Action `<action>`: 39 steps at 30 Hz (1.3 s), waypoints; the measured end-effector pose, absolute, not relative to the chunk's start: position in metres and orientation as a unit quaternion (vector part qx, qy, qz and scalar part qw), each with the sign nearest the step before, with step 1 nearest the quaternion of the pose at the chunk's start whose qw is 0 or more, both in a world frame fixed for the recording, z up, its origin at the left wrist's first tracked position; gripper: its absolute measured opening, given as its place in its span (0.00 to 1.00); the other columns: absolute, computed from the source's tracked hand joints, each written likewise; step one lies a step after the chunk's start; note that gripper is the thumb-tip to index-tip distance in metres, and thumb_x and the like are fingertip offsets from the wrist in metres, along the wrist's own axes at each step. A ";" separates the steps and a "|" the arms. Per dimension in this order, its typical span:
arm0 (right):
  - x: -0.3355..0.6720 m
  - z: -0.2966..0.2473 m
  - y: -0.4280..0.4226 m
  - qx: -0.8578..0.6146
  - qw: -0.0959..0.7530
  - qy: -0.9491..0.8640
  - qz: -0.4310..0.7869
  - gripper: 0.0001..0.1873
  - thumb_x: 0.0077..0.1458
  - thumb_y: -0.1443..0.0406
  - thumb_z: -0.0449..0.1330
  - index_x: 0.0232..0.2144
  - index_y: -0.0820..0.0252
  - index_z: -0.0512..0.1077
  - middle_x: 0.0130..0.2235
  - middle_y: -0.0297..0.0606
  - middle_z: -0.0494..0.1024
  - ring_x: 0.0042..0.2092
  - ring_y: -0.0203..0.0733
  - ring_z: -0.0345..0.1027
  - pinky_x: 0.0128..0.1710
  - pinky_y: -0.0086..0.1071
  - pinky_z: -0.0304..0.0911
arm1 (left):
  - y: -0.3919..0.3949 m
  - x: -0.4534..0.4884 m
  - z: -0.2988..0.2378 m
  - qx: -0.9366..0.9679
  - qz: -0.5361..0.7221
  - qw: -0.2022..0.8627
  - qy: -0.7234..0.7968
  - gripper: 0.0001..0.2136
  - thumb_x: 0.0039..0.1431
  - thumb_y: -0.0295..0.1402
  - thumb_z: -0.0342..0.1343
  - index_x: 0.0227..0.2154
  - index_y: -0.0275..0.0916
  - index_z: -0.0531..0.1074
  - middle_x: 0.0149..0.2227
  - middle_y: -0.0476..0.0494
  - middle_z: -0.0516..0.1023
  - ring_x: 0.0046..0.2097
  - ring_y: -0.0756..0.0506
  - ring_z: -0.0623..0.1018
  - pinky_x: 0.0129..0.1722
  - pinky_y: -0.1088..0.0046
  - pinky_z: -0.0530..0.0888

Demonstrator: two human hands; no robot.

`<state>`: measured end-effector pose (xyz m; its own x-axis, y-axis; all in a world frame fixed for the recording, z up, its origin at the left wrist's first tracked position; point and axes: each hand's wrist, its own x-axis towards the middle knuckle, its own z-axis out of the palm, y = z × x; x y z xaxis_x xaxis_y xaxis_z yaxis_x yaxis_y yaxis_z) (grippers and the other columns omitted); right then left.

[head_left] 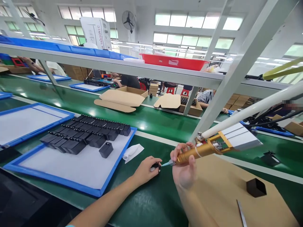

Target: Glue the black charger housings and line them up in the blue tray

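My left hand (146,170) is closed on a small black part (155,166), mostly hidden by the fingers, just over the green bench. In my right hand (184,167) is a gold-coloured dispensing gun (196,154) with a silver block at its back end. Its pale blue tapered nozzle (167,163) points left, its end at or very near the black part; whether they touch I cannot tell. A crumpled white tissue (133,152) lies left of the hands. Farther left, a blue-rimmed tray (94,191) holds rows of black box-shaped pieces (78,134), with one piece (106,149) standing apart.
Brown cardboard (213,183) lies at right, carrying a black open box (256,187) and a thin metal tool (241,212). A white slanted post (227,69) and shelf with a red tray (174,62) rise ahead. Across the green conveyor are open cartons (125,96) and other people.
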<state>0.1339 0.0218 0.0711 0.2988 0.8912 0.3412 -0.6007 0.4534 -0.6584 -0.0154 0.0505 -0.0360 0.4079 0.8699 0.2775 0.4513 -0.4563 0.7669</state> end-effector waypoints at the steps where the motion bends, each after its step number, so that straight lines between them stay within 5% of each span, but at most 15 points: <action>1: 0.134 0.071 0.022 -0.210 0.778 -0.348 0.479 0.17 0.51 0.52 0.57 0.42 0.49 0.65 0.33 0.30 0.67 0.24 0.32 0.59 0.26 0.31 0.55 | 0.050 -0.017 -0.033 0.798 0.332 0.286 0.414 0.19 0.53 0.24 0.53 0.48 0.42 0.74 0.40 0.46 0.79 0.42 0.46 0.76 0.45 0.69 0.72; 7: 0.132 0.071 0.021 -0.214 0.779 -0.347 0.476 0.16 0.52 0.53 0.56 0.42 0.48 0.65 0.33 0.31 0.66 0.24 0.32 0.58 0.27 0.32 0.54 | 0.029 -0.023 -0.004 0.879 0.262 0.151 0.369 0.24 0.58 0.30 0.55 0.59 0.42 0.66 0.49 0.41 0.77 0.50 0.39 0.71 0.50 0.58 0.69; 10: 0.132 0.071 0.022 -0.218 0.779 -0.347 0.474 0.15 0.52 0.52 0.56 0.42 0.48 0.66 0.32 0.30 0.66 0.24 0.32 0.58 0.26 0.32 0.54 | 0.021 -0.025 -0.002 0.883 0.249 0.120 0.379 0.22 0.66 0.32 0.48 0.62 0.42 0.62 0.49 0.40 0.77 0.51 0.38 0.71 0.49 0.58 0.70; 24: 0.135 0.071 0.027 -0.229 0.786 -0.358 0.449 0.15 0.52 0.53 0.57 0.40 0.48 0.67 0.32 0.30 0.67 0.23 0.32 0.58 0.25 0.32 0.54 | 0.021 -0.015 -0.027 0.850 0.321 0.148 0.390 0.04 0.61 0.29 0.56 0.39 0.42 0.71 0.41 0.48 0.80 0.40 0.46 0.78 0.40 0.70 0.74; 30: 0.135 0.070 0.028 -0.228 0.784 -0.353 0.456 0.15 0.51 0.53 0.57 0.41 0.48 0.67 0.32 0.31 0.67 0.24 0.32 0.59 0.25 0.31 0.55 | 0.016 -0.005 -0.033 0.862 0.308 0.079 0.395 0.08 0.64 0.26 0.46 0.40 0.41 0.69 0.42 0.45 0.79 0.38 0.45 0.77 0.38 0.68 0.74; 39: 0.136 0.069 0.028 -0.227 0.785 -0.345 0.462 0.15 0.51 0.54 0.59 0.41 0.49 0.68 0.31 0.30 0.68 0.24 0.32 0.59 0.26 0.31 0.55 | 0.015 0.002 -0.033 0.866 0.269 0.079 0.415 0.09 0.66 0.30 0.46 0.37 0.42 0.72 0.37 0.46 0.78 0.35 0.46 0.74 0.34 0.68 0.70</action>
